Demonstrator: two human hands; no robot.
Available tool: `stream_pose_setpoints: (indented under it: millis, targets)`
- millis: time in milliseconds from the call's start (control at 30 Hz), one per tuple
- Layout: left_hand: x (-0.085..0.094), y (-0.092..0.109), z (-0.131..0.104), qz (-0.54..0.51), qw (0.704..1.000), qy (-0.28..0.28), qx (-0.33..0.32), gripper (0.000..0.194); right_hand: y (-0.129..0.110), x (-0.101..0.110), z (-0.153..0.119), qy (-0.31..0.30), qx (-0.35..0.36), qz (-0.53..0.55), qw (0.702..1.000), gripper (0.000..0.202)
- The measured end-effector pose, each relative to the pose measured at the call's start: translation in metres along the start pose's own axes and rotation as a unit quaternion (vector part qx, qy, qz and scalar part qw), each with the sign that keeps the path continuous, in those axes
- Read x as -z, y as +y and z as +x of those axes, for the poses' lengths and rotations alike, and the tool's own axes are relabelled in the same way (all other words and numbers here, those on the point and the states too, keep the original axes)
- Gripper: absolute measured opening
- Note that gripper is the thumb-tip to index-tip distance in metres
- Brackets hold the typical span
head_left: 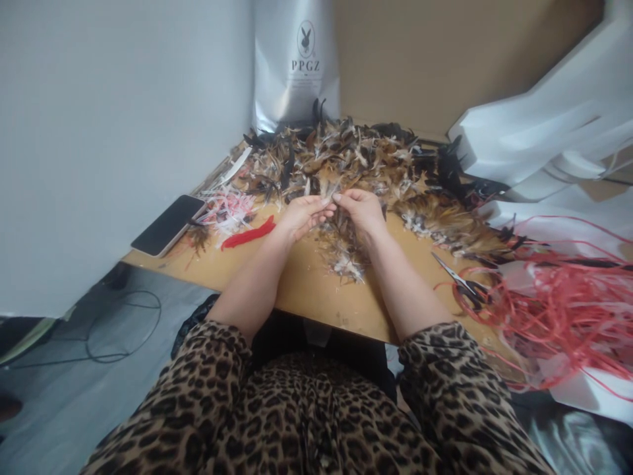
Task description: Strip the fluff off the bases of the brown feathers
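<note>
My left hand (305, 216) and my right hand (362, 210) meet over the middle of the table, their fingertips almost touching. A small brown feather (332, 185) with a pale base stands up between the pinched fingers of my left hand. My right thumb and forefinger are closed at the same base; whether they grip the feather too is hard to make out. Behind both hands spreads a big pile of loose brown, black and white feathers (366, 145). Beneath and between my wrists lies a small clump of feathers (346, 264) with fluffy white ends.
A phone (168, 224) lies at the left edge, near pink and white strips (228, 210) and a red strip (248, 233). To the right are a row of brown feathers (450, 221), scissors (462, 278) and tangled red cords (568, 310). A silver bag (297, 92) stands behind.
</note>
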State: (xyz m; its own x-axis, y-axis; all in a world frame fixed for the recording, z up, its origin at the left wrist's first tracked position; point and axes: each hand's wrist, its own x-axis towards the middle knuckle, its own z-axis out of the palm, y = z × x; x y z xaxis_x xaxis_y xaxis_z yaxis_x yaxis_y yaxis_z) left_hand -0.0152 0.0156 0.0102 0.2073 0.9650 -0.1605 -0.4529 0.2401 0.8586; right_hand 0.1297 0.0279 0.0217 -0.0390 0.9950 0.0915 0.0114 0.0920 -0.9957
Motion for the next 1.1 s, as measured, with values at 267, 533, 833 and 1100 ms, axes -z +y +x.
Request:
stream_pose_setpoints:
  millis: [267,533,833,1100]
  targets:
    - [0.0003,-0.0011,0.0015,0.023,1.0,-0.01,0.007,0.009,0.0045,-0.0017,0.0022,0.014,-0.005,0.027,1.0,0.034]
    - [-0.0009,-0.0001,0.0002,0.034,0.999,-0.013,0.011,0.01,0.0047,-0.0026,0.0018,0.002,-0.027,0.058,0.998,0.035]
    - [-0.0031,-0.0026,0.0005,0.093,0.995,0.012,-0.041,0.011,-0.0007,-0.005,-0.0001,0.019,-0.04,0.038,0.998,0.034]
    - [-0.001,-0.009,0.004,0.088,0.995,-0.018,-0.031,0.011,0.0078,-0.0085,0.0004,0.015,-0.048,0.115,0.992,0.033]
